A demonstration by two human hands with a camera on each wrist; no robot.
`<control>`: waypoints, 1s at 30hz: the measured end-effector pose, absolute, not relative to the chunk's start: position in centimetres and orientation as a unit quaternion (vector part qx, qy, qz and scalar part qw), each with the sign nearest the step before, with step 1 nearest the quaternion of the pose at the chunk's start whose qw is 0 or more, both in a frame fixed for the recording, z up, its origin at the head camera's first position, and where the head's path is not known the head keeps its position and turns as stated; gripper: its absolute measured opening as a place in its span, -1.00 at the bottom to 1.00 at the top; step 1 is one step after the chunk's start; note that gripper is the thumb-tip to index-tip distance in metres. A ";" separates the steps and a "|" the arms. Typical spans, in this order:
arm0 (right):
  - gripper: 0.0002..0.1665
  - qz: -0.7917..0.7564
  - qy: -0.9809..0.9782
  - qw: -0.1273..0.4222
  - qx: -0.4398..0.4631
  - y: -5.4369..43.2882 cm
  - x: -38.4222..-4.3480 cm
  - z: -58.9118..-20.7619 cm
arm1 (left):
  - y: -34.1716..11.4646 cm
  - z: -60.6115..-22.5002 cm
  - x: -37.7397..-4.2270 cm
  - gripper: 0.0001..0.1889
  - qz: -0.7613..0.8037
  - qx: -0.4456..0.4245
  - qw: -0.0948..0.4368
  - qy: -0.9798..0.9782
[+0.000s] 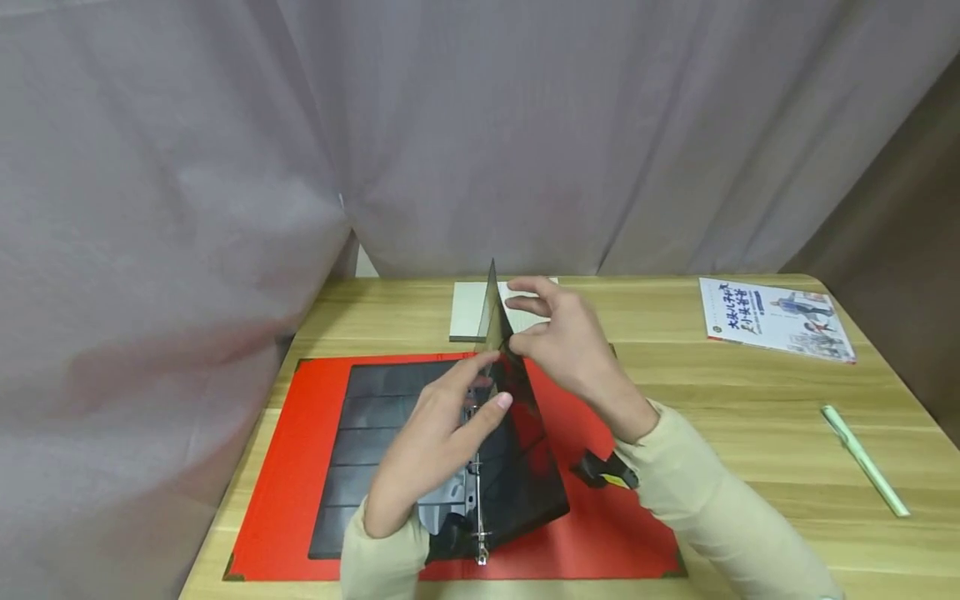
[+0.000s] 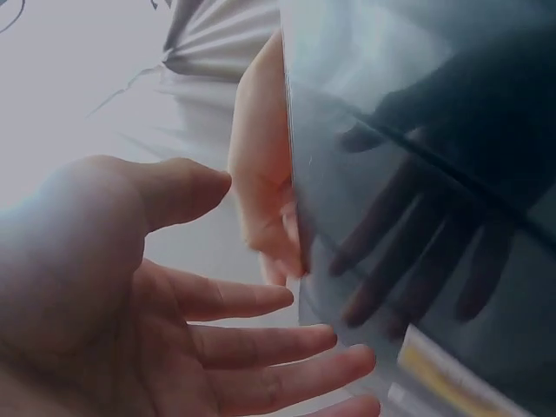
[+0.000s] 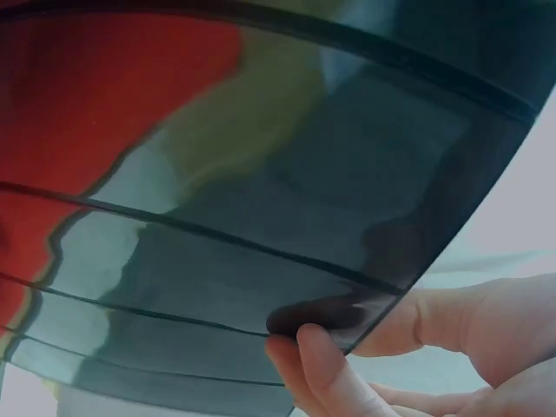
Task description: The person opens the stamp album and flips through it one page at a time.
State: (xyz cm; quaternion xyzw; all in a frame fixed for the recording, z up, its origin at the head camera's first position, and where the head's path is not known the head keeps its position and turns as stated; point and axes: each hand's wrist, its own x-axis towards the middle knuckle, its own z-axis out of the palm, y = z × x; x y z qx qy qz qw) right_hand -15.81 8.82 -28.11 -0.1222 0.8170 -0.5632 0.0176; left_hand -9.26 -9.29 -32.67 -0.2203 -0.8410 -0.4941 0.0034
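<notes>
A red ring binder (image 1: 288, 475) lies spread on the table, with black pocket pages (image 1: 367, 458) flat on its left side. One glossy black pocket page (image 1: 540, 475) stands raised near the metal rings (image 1: 480, 500). My right hand (image 1: 570, 342) pinches that page near its far edge; the right wrist view shows thumb and fingertips (image 3: 321, 356) on either side of the sheet's edge. My left hand (image 1: 438, 429) hovers over the rings, left of the raised page. Its fingers are spread and hold nothing in the left wrist view, where the page (image 2: 417, 130) mirrors them.
Behind the binder lies a white flat block (image 1: 467, 308), partly hidden by the raised page. A white illustrated booklet (image 1: 780, 321) and a light green pen (image 1: 862, 458) lie at the right. A black item with a yellow label (image 1: 603, 471) is by the right sleeve.
</notes>
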 end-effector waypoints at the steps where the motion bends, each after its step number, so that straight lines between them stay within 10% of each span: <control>1: -0.23 -0.564 0.816 0.018 -0.125 8.6 -15.8 -28.0 | -9.2 -32.6 -9.2 -0.43 -0.494 -0.221 0.006 -0.841; 30: -0.47 -0.544 0.812 0.081 -0.192 8.7 -15.7 -31.9 | -12.6 -33.4 -7.7 -0.55 -0.555 -0.091 0.088 -0.822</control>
